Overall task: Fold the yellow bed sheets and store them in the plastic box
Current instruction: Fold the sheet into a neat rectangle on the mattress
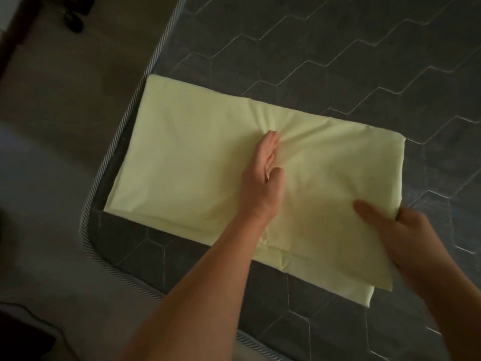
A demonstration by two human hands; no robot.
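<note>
A pale yellow bed sheet [187, 157], folded into a long rectangle, lies flat near the corner of a dark grey quilted mattress [338, 61]. My left hand [263, 175] presses on the middle of the sheet with straight fingers, and small creases fan out from the fingertips. My right hand [398, 230] grips the sheet's near right edge, thumb on top and fingers underneath, with that edge lifted slightly. The plastic box is not in view.
The mattress corner with striped piping [109, 162] curves along the left and front. Beyond it is grey floor [52, 113]. A dark furniture base with a wheel [74, 20] stands at the top left.
</note>
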